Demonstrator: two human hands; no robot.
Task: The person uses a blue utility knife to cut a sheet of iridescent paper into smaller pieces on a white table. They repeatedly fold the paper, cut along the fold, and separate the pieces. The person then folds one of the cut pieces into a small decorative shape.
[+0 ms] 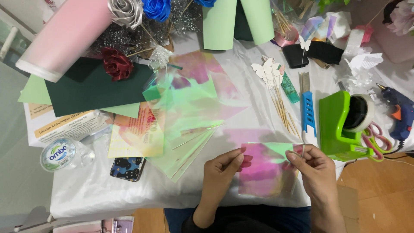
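Pinching an iridescent film sheet [265, 170] at its top edge, head view: left hand [222, 170] and right hand [315, 170] are both gripping it over the table's near edge [108, 194] — thin film is likely creasing or slipping if the pinches are pulling unevenly.

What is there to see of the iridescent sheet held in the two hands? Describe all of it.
The iridescent sheet is a thin, see-through film, roughly rectangular, shimmering pink, purple and green. It looks like glossy cellophane. It is held near the white-covered table's front edge, hanging past that edge toward the person. The left hand pinches its upper left edge and the right hand pinches its upper right corner, where the film curls slightly. More sheets of the same film lie apart to its left.
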